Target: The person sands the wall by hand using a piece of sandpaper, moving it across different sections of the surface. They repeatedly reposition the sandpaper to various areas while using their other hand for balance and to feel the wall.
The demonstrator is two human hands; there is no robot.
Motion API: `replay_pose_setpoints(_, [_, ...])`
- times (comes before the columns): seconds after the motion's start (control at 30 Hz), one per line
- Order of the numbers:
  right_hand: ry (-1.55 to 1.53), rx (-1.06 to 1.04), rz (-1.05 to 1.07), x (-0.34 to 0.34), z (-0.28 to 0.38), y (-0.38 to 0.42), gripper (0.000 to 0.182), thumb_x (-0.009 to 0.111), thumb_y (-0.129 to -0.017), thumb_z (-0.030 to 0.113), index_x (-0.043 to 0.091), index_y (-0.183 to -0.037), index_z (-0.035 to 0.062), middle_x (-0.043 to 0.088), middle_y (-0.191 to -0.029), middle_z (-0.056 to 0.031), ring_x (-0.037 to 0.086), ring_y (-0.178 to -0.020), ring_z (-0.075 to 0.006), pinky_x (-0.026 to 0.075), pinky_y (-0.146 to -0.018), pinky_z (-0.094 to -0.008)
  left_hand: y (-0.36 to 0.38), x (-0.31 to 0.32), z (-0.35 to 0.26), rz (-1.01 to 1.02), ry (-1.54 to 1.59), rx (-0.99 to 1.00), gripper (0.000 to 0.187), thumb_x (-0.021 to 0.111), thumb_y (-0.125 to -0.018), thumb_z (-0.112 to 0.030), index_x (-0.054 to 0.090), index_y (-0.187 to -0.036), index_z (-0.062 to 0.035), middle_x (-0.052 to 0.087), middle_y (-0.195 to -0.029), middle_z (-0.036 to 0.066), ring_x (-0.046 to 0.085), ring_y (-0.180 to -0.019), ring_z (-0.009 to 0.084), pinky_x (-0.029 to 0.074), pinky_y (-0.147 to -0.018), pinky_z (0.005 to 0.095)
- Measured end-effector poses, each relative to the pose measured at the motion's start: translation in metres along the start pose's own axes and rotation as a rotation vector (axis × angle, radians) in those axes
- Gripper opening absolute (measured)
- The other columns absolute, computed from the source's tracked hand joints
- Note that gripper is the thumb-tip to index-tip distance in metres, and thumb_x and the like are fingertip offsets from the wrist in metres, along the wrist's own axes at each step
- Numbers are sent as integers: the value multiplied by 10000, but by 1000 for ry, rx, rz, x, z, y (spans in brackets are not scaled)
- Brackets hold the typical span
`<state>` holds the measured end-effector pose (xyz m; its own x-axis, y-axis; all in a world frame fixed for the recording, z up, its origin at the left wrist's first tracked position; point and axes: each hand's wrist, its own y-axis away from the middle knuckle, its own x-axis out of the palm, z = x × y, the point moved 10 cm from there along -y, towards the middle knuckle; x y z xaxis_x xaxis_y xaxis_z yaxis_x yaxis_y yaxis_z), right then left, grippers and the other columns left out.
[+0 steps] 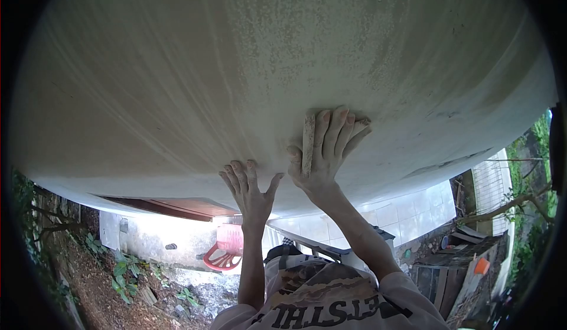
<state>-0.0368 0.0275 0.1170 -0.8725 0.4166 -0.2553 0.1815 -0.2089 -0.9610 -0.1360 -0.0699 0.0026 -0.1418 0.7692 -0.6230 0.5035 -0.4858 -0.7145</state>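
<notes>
My right hand (328,147) presses a dust-covered sanding block (308,144) against the large pale wall (177,82). The thumb lies along one side of the block and the fingers stretch over it; its pale edges show on both sides of the hand. What lies beneath the palm is hidden. To the left and a little lower, my left hand (250,194) rests on the same wall with its fingers spread and nothing in them. White dust coats the fingers of both hands. Light streaks and a speckled, powdery patch mark the wall above them.
Below the wall are a red plastic chair (226,248), a light tiled surface (387,215) and a brown-framed opening (171,206). Leafy plants (123,277) grow from the dirt at lower left. A weathered wooden structure (440,277) with an orange object (481,266) stands at lower right.
</notes>
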Motion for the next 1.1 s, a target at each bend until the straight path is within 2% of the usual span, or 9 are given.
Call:
replay_pose_setpoints(0.13, [-38,2,-143,-10,13,-36,557,352,-868,461,410,-1263,73,317,-1341,-169,208,-1285,-317,44,-958,-668,-29,-31,19,-50,52,-108,910,686,-706,-383,126,-1369,-111,34,-1405,239,15,-1293,420,93,-1020,566])
replay_pose_setpoints(0.33, [58,-199,68,41,31,103,535,431,-826,426,412,-1273,131,296,-1372,-88,208,-1287,-267,36,-967,-661,-26,-34,23,-97,86,-131,866,658,-731,-394,150,-1359,-82,40,-1398,257,14,-1284,445,79,-1007,592])
replay_pose_setpoints(0.37, [65,-215,76,42,31,104,539,390,-847,417,388,-1280,95,278,-1372,-124,172,-1296,-287,32,-964,-663,-24,-33,23,-91,89,-139,864,655,-732,-397,150,-1359,-82,38,-1397,258,12,-1282,447,80,-1006,594])
replay_pose_setpoints(0.43, [86,-241,89,30,41,64,552,309,-889,399,340,-1292,23,243,-1373,-196,101,-1313,-328,23,-958,-668,-26,-32,23,-82,77,-125,870,649,-738,-388,132,-1361,-70,20,-1399,256,-3,-1285,442,72,-1011,582])
replay_pose_setpoints(0.57, [17,-109,-133,-14,40,-73,594,222,-899,443,351,-1283,9,250,-1358,-231,146,-1300,-347,21,-959,-664,-24,-31,22,-48,67,-130,882,639,-750,-363,92,-1365,-47,-15,-1403,250,-31,-1290,428,56,-1025,554])
replay_pose_setpoints(0.67, [130,-159,-212,-10,48,-67,595,194,-903,446,373,-1270,13,276,-1340,-243,183,-1287,-357,30,-954,-669,-25,-31,23,-39,72,-133,880,639,-751,-357,90,-1366,-50,-17,-1404,248,-34,-1290,429,57,-1025,556])
replay_pose_setpoints(0.87, [111,-286,83,50,46,122,598,415,-827,435,378,-1270,34,250,-1375,-185,107,-1316,-316,32,-957,-668,-25,-32,25,-90,93,-97,852,648,-747,-367,128,-1370,-105,26,-1401,251,-6,-1285,441,77,-1007,593])
replay_pose_setpoints(0.97, [81,-263,88,41,48,97,586,417,-833,405,357,-1285,37,218,-1391,-174,109,-1317,-308,25,-959,-666,-22,-32,24,-64,89,-107,781,595,-794,-341,127,-1369,-95,15,-1402,250,-17,-1289,432,65,-1011,584])
replay_pose_setpoints(1.1, [46,-147,11,8,49,-20,568,353,-865,408,355,-1288,30,290,-1356,-185,147,-1310,-303,4,-961,-664,-23,-30,26,-43,111,-158,633,466,-874,-303,135,-1367,-85,3,-1403,250,-24,-1291,425,41,-1020,567])
